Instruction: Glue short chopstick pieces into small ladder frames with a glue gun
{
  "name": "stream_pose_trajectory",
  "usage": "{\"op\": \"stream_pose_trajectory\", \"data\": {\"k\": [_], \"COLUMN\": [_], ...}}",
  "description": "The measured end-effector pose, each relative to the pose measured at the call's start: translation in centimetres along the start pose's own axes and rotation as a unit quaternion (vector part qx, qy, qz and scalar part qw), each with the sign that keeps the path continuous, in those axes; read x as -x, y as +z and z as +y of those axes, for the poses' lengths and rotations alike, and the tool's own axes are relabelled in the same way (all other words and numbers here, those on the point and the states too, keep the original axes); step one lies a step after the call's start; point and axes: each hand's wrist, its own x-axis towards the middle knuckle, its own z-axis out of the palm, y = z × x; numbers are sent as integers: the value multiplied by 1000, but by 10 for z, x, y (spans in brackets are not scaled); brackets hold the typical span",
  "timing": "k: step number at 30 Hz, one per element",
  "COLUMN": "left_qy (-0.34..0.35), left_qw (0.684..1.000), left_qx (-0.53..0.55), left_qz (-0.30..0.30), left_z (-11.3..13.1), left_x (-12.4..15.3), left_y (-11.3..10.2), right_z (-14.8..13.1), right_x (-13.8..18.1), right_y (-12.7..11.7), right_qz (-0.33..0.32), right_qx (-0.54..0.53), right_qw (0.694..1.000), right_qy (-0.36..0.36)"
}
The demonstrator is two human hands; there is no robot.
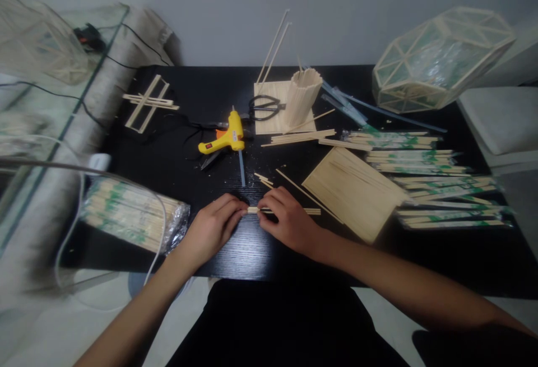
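Note:
Several thin wooden sticks [312, 211] lie side by side at the near part of the black table. My left hand [216, 221] pinches their left end between thumb and fingers. Close beside it, my right hand [286, 215] grips the same sticks, which stick out to its right. A few short stick pieces [264, 180] rest just beyond my hands. Farther back lies a yellow hot glue gun [229, 136] with a glue stick [241, 168] coming out of its rear. A flat wooden panel [357, 190] made of sticks is right of my right hand.
A stick cup [301, 98] stands on a square stick base [263, 123], with black-handled scissors [267, 107] beside it. Wrapped chopsticks [445, 185] fill the right side; a chopstick pack [126, 213] lies left. A cross-shaped stick frame [148, 102] and a faceted wooden lantern [441, 61] sit farther back.

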Motion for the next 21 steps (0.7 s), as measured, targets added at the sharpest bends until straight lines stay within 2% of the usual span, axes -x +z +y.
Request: {"op": "stream_pose_trajectory", "data": {"k": [21], "left_qy": [1], "left_qw": [1000], "left_qx": [10], "left_qz": [1], "left_z": [0], "left_x": [0], "left_y": [0], "right_z": [0], "right_x": [0], "right_y": [0], "right_qz": [-1], "right_qx": [2], "right_qw": [1000], "right_qy": [2]}}
